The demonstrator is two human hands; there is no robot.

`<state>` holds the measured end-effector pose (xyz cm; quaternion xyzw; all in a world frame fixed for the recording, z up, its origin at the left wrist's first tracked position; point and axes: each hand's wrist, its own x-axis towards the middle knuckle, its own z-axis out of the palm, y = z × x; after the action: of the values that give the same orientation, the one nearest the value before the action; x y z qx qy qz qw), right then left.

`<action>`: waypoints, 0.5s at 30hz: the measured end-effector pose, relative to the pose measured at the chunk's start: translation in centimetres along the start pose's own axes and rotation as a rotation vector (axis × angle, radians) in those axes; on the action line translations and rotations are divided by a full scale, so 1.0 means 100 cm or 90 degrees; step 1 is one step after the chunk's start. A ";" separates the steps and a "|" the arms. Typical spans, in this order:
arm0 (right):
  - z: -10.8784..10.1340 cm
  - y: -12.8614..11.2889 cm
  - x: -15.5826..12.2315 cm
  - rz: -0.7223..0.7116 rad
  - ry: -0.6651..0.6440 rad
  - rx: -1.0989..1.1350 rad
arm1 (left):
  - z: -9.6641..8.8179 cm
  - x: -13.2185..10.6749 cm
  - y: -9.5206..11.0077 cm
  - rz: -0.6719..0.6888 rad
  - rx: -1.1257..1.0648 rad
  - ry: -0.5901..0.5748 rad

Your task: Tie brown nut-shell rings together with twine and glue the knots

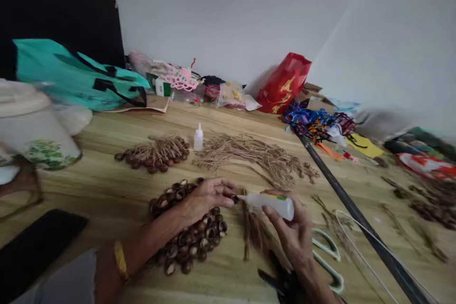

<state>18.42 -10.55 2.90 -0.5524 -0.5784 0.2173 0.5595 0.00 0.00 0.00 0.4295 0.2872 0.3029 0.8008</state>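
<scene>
Bottle (272, 204), label (276, 196) unreadable — right hand (296, 230) curled round it, left hand (210, 198) pinching a dark shell (234, 199).

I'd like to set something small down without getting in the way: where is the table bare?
Bare wood shows between the black phone and the shell pile, and between the teal bag and the corded shells. It's crowded around the right hand, with scissors and brown fibres close by.
</scene>
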 end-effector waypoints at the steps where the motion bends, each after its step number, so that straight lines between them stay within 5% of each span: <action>1: -0.001 0.001 0.001 0.000 0.002 -0.011 | 0.000 0.000 0.000 0.004 0.001 0.001; 15: -0.003 0.003 0.005 -0.054 -0.011 -0.116 | 0.000 0.000 0.001 0.024 -0.001 -0.010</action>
<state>18.90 -10.12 2.92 -0.5741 -0.6235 0.1446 0.5107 0.01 0.02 0.08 0.4363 0.2728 0.3148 0.7976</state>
